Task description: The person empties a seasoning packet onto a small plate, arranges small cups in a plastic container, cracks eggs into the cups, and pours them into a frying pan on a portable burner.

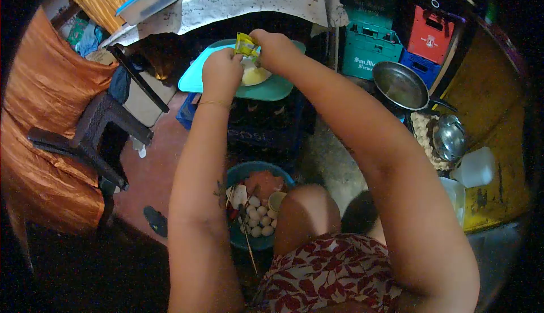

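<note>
A small yellow packet [245, 45] is pinched between my two hands at the far end of my reach. My left hand [222, 70] grips its left side, and my right hand [276, 52] closes on its right side. Just under the packet, a pale yellow mass [255, 75] rests on a light green tray or lid [277, 90]; my fingers partly cover it. A brighter turquoise board or lid [192, 75] shows beside my left wrist. The packet's print is too small to read.
Below stands a teal basin [235, 172] with several eggs [262, 218], a stick and reddish-orange contents. A dark stool [102, 123] is on the left. To the right are a frying pan [401, 86], a metal bowl [450, 137], egg trays and stacked crates [371, 49].
</note>
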Action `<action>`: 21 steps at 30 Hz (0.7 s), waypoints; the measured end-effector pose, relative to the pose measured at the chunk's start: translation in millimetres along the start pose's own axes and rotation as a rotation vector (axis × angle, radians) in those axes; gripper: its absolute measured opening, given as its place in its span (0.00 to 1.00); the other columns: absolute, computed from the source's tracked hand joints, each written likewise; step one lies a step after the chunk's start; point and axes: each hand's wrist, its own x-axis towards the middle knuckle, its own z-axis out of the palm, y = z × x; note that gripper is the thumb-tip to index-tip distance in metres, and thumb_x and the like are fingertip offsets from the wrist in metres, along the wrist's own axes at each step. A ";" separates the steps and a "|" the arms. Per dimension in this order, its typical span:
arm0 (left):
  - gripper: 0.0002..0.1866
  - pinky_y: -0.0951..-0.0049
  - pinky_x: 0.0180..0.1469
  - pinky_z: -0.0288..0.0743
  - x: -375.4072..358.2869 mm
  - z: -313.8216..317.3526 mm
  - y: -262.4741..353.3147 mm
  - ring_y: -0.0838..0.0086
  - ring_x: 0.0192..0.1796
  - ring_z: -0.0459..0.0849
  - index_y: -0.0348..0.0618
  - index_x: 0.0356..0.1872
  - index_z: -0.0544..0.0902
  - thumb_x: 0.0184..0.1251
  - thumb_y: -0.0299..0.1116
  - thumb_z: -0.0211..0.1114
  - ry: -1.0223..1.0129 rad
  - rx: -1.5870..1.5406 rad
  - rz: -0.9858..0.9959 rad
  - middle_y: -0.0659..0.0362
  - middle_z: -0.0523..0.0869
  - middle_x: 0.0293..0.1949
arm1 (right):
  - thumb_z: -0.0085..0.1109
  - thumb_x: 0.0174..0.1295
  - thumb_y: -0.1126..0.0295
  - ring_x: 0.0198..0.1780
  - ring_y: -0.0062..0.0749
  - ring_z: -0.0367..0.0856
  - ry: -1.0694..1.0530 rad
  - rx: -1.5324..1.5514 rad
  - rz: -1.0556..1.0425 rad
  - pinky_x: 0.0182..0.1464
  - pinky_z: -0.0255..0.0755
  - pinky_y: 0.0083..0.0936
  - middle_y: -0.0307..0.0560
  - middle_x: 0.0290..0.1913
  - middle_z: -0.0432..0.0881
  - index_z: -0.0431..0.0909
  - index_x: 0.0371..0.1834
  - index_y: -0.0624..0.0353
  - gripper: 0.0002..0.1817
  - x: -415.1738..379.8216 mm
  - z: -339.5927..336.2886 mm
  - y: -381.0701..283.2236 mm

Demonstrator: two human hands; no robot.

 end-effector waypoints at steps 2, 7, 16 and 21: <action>0.10 0.51 0.40 0.75 -4.3 5.0 -1.0 0.48 0.38 0.83 0.39 0.32 0.85 0.59 0.37 0.65 0.087 -0.057 0.036 0.44 0.85 0.32 | 0.63 0.52 0.74 0.48 0.57 0.82 0.021 0.046 0.030 0.49 0.76 0.46 0.59 0.44 0.84 0.72 0.55 0.52 0.24 0.1 -1.5 -1.7; 0.14 0.54 0.45 0.75 -10.4 3.2 2.7 0.48 0.42 0.83 0.39 0.40 0.83 0.60 0.38 0.63 0.117 -0.103 -0.008 0.43 0.85 0.37 | 0.61 0.53 0.74 0.51 0.53 0.82 0.207 0.041 0.091 0.51 0.73 0.48 0.54 0.47 0.84 0.72 0.56 0.51 0.24 -8.1 -6.4 -12.8; 0.12 0.53 0.46 0.74 -13.9 -2.2 8.4 0.47 0.41 0.81 0.36 0.37 0.84 0.59 0.36 0.64 0.204 -0.049 0.043 0.44 0.83 0.33 | 0.60 0.55 0.73 0.48 0.47 0.84 0.055 -0.099 0.107 0.49 0.70 0.51 0.46 0.43 0.85 0.70 0.58 0.44 0.25 -19.0 -19.2 -20.6; 0.10 0.54 0.42 0.75 -17.2 1.3 10.7 0.48 0.35 0.82 0.35 0.34 0.83 0.60 0.34 0.64 0.283 -0.029 0.090 0.45 0.83 0.31 | 0.59 0.56 0.75 0.37 0.40 0.84 0.434 0.349 0.266 0.38 0.75 0.40 0.47 0.33 0.84 0.77 0.47 0.49 0.15 -16.7 8.7 -0.3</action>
